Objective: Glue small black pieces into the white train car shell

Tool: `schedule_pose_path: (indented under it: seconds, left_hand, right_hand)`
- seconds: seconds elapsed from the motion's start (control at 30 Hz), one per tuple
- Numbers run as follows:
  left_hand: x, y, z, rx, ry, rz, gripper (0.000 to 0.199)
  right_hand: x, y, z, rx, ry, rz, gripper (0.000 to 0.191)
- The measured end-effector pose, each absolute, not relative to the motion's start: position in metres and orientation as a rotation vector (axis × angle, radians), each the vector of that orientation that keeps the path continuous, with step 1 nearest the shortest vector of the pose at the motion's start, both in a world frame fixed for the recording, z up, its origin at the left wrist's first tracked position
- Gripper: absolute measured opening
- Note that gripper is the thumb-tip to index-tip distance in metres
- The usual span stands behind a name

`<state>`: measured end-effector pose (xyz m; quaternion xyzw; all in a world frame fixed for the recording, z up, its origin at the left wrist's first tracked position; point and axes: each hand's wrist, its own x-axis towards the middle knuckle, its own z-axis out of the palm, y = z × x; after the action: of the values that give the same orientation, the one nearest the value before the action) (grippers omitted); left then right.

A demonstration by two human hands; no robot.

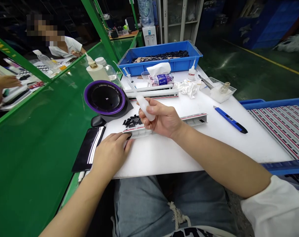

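Observation:
In my right hand (161,117) is a small translucent white squeeze bottle (145,107), its fingers closed around the body. The bottle tilts up and to the left, above a long white plastic channel (195,119) with a red line along its edge. My left hand (111,153) grips the channel's left end between thumb and fingers; a small black piece shows at the fingertips. Behind that end lies a loose pile of small flat black pieces (133,121). My right hand hides the channel's middle.
A purple-rimmed round device (105,97) stands at left. Behind are more white channels (159,94), a tissue pack (161,79) and a blue bin (159,49). At right lie a blue cutter (229,119), a clear tray (219,90) and a blue crate of strips (282,128). A co-worker (65,46) sits beyond the green partition.

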<state>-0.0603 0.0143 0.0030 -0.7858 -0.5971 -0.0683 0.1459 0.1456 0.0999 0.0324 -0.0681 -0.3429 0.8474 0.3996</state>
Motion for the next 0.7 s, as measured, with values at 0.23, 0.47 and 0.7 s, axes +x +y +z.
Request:
schedule_pose_path:
  seconds: [0.23, 0.47, 0.7]
  left_hand:
    - [-0.060, 0.012, 0.006, -2.291, -1.727, -0.176, 0.033]
    - [-0.056, 0.010, 0.006, -2.235, -1.658, 0.015, 0.036]
    - [-0.058, 0.014, 0.006, -2.322, -1.721, -0.096, 0.039]
  right_hand:
    - [0.134, 0.093, 0.021, -0.080, -0.979, 2.225, 0.027]
    - [0.134, 0.095, 0.020, -0.088, -1.008, 2.240, 0.026]
    - [0.132, 0.096, 0.016, -0.085, -1.040, 2.233, 0.024]
